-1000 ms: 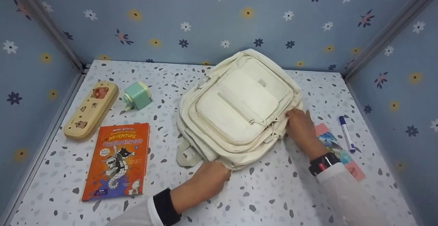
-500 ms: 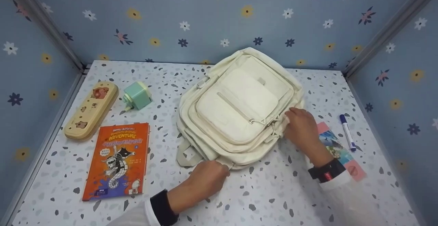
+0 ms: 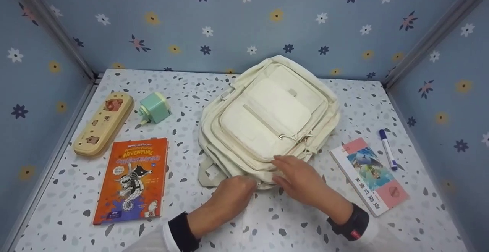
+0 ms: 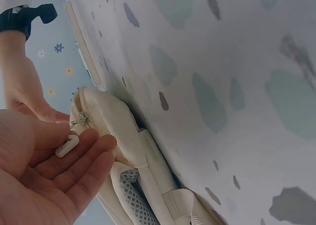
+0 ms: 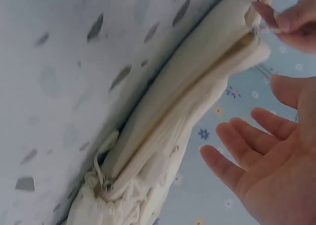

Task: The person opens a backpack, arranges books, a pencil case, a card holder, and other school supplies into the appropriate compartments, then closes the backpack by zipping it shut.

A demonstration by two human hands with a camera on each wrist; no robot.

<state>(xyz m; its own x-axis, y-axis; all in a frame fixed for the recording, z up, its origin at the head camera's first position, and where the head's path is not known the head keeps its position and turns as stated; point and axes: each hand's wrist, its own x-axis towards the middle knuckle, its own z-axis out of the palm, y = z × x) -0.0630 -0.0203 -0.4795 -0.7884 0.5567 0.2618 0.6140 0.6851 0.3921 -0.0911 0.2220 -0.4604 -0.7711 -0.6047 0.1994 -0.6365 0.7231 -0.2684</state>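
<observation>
A cream backpack [image 3: 267, 114] lies front up and slanted on the speckled table. At its near lower corner my left hand [image 3: 233, 198] pinches a zipper pull; the left wrist view shows the pale pull tab [image 4: 67, 146] between thumb and fingers, beside the metal slider [image 4: 82, 118]. My right hand [image 3: 301, 181] is over the bag's near edge, fingers extended and holding nothing. From the right wrist, that hand [image 5: 274, 156] appears with spread fingers next to the bag's side, where a long zipper seam [image 5: 163, 119] shows a narrow gap. Cords and metal sliders [image 5: 106, 185] hang at the seam's other end.
Left of the bag lie an orange book [image 3: 131, 181], a yellow pencil case [image 3: 103, 124] and a green pencil sharpener [image 3: 154, 107] with a crank. To the right are a pink-and-white book [image 3: 369, 175] and a blue-capped marker [image 3: 388, 149]. Flowered panels [image 3: 244, 23] enclose the table.
My right hand has let go of the bag's right side and moved left and nearer, beside the left hand. The pink-and-white book is now uncovered. My left hand stays at the corner.
</observation>
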